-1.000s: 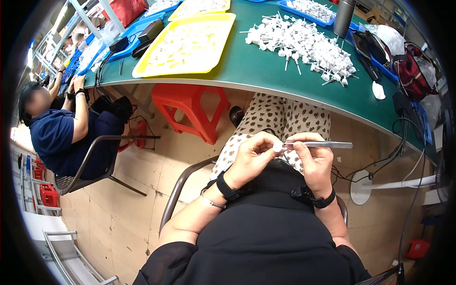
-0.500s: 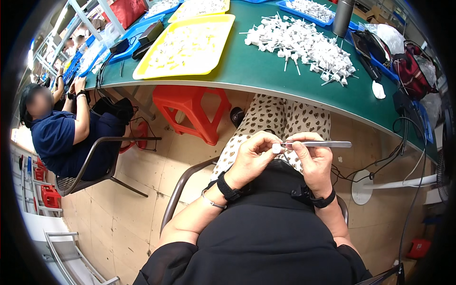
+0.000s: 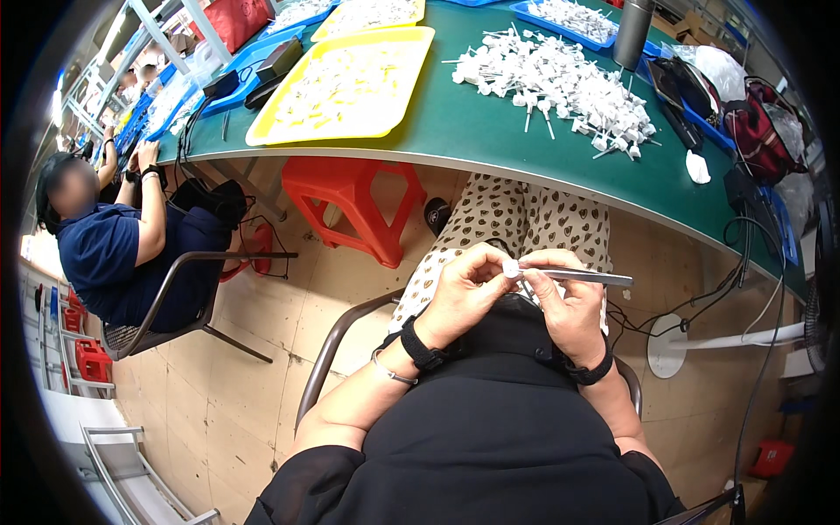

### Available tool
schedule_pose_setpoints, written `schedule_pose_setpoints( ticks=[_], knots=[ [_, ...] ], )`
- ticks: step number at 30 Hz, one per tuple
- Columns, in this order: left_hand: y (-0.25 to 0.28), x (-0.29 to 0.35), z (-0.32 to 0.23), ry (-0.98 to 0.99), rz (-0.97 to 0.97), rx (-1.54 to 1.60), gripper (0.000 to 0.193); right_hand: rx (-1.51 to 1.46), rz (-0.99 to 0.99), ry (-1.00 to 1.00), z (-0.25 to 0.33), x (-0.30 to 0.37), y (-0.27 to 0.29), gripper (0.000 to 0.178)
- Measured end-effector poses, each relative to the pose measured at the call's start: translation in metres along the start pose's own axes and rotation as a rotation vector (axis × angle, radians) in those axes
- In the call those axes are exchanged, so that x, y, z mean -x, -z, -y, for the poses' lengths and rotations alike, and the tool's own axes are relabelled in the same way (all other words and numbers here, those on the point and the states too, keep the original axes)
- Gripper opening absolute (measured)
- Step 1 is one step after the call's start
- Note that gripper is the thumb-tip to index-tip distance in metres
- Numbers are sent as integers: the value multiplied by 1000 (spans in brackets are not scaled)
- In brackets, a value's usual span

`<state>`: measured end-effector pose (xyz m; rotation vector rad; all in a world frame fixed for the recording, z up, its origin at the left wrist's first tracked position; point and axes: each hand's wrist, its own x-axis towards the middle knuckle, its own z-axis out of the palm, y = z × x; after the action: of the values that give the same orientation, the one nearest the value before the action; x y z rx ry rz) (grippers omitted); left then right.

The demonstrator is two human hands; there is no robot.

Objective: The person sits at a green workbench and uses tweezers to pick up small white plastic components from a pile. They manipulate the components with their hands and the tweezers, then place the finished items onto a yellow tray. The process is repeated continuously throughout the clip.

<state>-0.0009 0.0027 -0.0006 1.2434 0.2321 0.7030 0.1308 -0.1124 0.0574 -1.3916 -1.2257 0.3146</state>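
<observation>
Over my lap, my left hand point(image 3: 473, 289) pinches a small round white plastic part point(image 3: 511, 269) between thumb and fingertips. My right hand point(image 3: 567, 297) is closed on metal tweezers point(image 3: 588, 276), whose blunt end sticks out to the right. The tweezers' tips are close to the white part; whether they touch it is too small to tell. On the green table point(image 3: 420, 131) ahead lies a heap of white plastic parts with thin stems point(image 3: 560, 83). To its left, a yellow tray point(image 3: 418, 66) holds many small white and yellow pieces.
An orange-red stool point(image 3: 328, 188) stands under the table's edge. A grey bottle point(image 3: 632, 35), a blue tray point(image 3: 604, 39) of white parts and a dark red bag point(image 3: 759, 131) are at the far right. On the left sits a co-worker point(image 3: 114, 227). Cables point(image 3: 739, 262) hang at right.
The right hand and the tweezers have tilted, their blunt end dropping lower and slightly left. The white part has turned a little in the left fingertips.
</observation>
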Motion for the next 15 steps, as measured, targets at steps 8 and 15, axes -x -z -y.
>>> schedule_pose_setpoints(
  ticks=[8, 15],
  knots=[
    [0, 1, -8, 32, -28, -68, 12, -114, -32, -101, -5, 4, 1, 13],
    [19, -58, -87, -434, -320, -230, 11, -334, -191, -115, -8, 1, 3, 12]
  ],
)
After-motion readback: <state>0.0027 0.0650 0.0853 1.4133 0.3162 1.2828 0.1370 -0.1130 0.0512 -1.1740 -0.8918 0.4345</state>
